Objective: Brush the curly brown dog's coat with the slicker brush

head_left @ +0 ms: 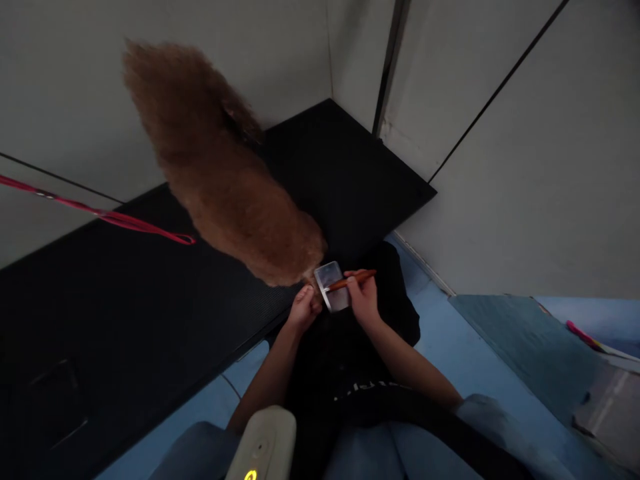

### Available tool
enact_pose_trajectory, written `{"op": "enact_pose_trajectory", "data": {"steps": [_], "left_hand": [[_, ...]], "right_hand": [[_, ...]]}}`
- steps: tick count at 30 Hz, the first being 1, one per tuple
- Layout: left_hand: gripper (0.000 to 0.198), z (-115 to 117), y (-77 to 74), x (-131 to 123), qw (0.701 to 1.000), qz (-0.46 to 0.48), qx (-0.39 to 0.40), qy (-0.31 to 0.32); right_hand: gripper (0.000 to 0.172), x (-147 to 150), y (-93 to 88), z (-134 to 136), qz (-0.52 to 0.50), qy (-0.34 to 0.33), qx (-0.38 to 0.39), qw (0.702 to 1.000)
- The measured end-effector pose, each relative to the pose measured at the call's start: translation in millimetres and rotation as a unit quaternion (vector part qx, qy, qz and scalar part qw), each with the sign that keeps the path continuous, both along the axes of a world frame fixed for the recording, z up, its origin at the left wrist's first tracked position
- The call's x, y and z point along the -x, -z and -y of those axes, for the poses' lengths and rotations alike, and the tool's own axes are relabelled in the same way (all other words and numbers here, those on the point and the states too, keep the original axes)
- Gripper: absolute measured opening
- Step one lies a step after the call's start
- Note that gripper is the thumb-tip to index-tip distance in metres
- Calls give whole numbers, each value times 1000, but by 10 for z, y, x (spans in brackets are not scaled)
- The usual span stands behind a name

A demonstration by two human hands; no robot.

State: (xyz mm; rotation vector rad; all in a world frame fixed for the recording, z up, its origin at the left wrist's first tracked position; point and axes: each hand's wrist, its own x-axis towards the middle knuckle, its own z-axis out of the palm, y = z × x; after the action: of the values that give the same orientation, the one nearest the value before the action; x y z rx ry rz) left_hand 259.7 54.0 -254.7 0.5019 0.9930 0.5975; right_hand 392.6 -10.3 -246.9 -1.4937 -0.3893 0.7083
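A fluffy brown dog (225, 167) stands on a black grooming table (115, 300), its rear toward me. My right hand (363, 297) is closed on the orange handle of a slicker brush (333, 285), whose rectangular pad faces up near the dog's rump. My left hand (303, 310) is closed beside the brush pad, its fingers pinched at the pad's edge right under the dog's fur. What the left fingers pinch is too small to make out.
A red leash (115, 217) stretches from the left edge toward the dog. Grey walls enclose the table's far corner. A white device with a lit yellow mark (263, 447) sits at my chest. A teal mat (520, 353) and a pink tool (583, 333) lie right.
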Motion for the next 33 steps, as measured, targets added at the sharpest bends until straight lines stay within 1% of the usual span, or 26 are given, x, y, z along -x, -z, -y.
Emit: {"op": "enact_pose_trajectory", "data": {"steps": [2,4,6,7,8,9,10,11,13,14,15,17,18,19,21,22,23,24,25,26,27,28,29,30,31,33], "left_hand": [[49,-5,14,-20,1000,-1,15,-5],[48,-6,12,-38,1000,-4,29,-10],[46,-3,0,-56,999,-4,39,-13],[44,0,-10,-64,999,-3,42,-17],[40,4,-22,-71,999,-2,44,-23],[38,8,-36,-75,998,-4,47,-31],[36,11,-50,-75,998,-8,53,-38],[36,13,-63,-73,997,-13,58,-45],[35,14,-81,-62,996,-23,68,-51],[36,13,-83,-56,996,-25,70,-50],[36,13,-80,-52,996,-25,68,-50],[36,14,-60,-42,997,-25,59,-43],[35,17,-45,-32,998,-30,53,-36],[35,19,-29,-13,998,-36,46,-28],[34,18,-2,65,998,-44,38,-14],[33,11,7,127,998,-50,29,4],[31,-2,11,204,997,-65,12,29],[28,-22,11,291,994,-91,-15,60],[27,-49,8,381,986,-130,-54,87],[28,-82,5,465,975,-174,-99,100],[29,-119,1,535,963,-209,-141,89],[29,-161,-1,583,959,-223,-164,56],[29,-205,0,606,961,-215,-172,12],[27,-251,2,602,968,-189,-162,-29],[25,-297,6,575,976,-157,-140,-61],[20,-384,11,476,984,-114,-108,-84]], "right_hand": [[27,-26,27,21,-22,-23,24,999],[27,-57,41,43,-16,15,53,998],[26,-71,44,60,4,49,50,998],[27,-70,43,65,5,39,39,998],[27,-68,43,66,-5,13,31,999],[28,-66,44,65,-19,-15,29,999],[28,-69,48,62,-29,-27,35,999],[29,-76,53,58,-34,-18,44,998],[30,-88,71,44,-39,33,51,997],[31,-88,84,34,-48,44,43,997],[33,-81,100,20,-66,33,29,997],[35,-68,138,-6,-106,-24,8,994],[36,-76,157,-10,-114,-34,10,993],[36,-102,171,2,-110,-24,19,994],[36,-211,166,89,-83,19,47,995],[35,-285,140,166,-72,17,59,996],[34,-361,95,257,-66,-16,66,996],[33,-427,32,351,-70,-78,65,992],[35,-475,-43,434,-82,-157,57,983],[38,-497,-125,494,-101,-242,42,964],[45,-490,-203,519,-124,-323,22,938],[52,-453,-270,506,-147,-395,0,907],[58,-388,-319,455,-165,-452,-16,876],[60,-303,-346,373,-170,-489,-20,855],[59,-205,-353,273,-160,-504,-8,848],[47,-11,-323,81,-107,-488,67,864]]}}
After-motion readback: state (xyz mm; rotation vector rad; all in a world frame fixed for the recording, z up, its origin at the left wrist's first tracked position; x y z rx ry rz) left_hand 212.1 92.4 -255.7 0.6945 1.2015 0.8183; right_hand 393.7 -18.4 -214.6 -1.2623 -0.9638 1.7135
